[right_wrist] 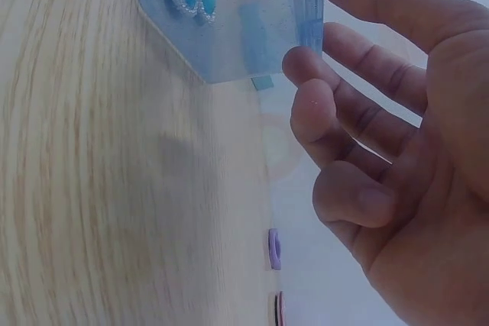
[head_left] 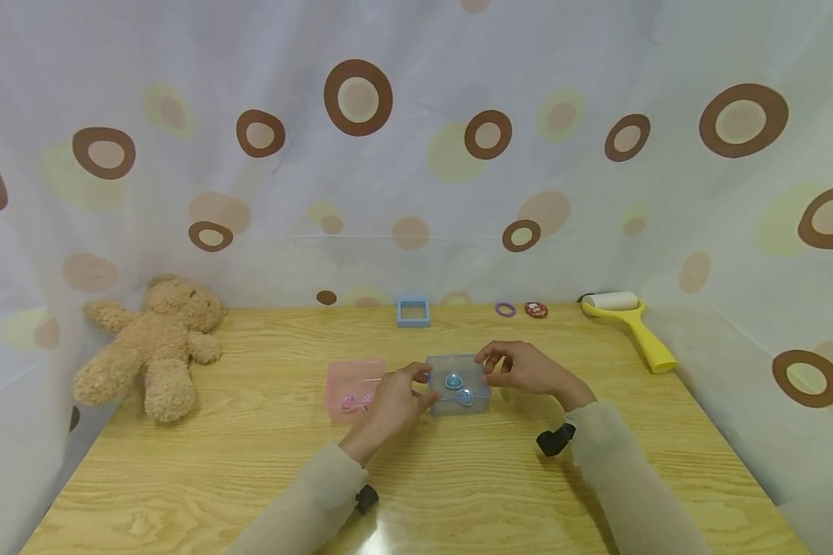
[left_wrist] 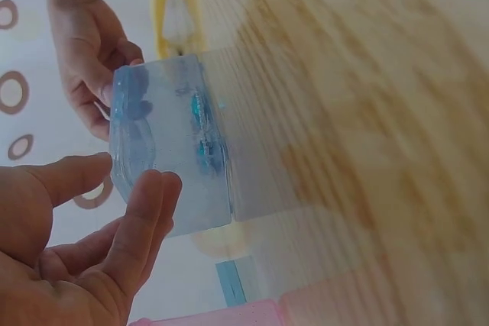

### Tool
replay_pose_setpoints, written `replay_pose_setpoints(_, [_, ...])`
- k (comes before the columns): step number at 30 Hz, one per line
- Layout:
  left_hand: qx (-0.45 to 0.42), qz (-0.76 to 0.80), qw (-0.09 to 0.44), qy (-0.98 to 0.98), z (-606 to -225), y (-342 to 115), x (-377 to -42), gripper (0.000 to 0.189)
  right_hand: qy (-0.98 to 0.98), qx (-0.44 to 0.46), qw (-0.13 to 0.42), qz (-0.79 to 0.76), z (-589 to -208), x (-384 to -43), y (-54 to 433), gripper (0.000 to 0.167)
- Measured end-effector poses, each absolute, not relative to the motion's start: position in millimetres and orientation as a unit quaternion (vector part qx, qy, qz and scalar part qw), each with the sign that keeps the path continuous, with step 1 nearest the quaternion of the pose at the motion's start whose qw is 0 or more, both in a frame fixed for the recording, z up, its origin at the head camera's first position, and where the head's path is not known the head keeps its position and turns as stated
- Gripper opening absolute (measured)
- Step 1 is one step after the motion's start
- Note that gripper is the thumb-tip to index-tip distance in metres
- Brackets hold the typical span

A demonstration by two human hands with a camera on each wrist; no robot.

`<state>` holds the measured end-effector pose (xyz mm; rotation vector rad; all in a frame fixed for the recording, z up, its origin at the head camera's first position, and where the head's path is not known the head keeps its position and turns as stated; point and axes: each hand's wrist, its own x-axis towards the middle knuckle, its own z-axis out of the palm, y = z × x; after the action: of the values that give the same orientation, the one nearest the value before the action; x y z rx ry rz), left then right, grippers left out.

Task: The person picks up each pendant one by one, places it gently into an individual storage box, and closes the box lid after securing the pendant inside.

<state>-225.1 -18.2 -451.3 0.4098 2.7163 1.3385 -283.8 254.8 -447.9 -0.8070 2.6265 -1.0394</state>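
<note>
A clear blue plastic box sits on the table between the two hands, its lid apparently down. Inside lie two blue gem ornaments with sparkling rims. My left hand holds the box's left side, thumb and fingertips at its edge. At the far right corner, my right hand pinches the upper rim with thumb and fingertips; its other fingers are bent, as the right wrist view shows. A clear pink box holding pink ornaments lies left of the blue one, partly behind my left hand.
Along the back edge are a light blue square frame, a purple ring and a red patterned disc. A yellow-handled lint roller lies at the right. A teddy bear is at the left, near the patterned curtain.
</note>
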Motion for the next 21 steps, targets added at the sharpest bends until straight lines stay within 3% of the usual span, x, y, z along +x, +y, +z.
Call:
replay_pose_setpoints(14, [0.144,0.424,0.031,0.894,-452.1,-16.9,-224.3,0.046,0.897,-0.272,0.094,-0.335,-443.9,-281.1,256.3,0.032])
replay_pose_setpoints(21, [0.147,0.443,0.041,0.883,-442.9,-31.3,-222.8,0.034,0.909,-0.253,0.074,-0.322,-438.1,-284.9,270.5,0.03])
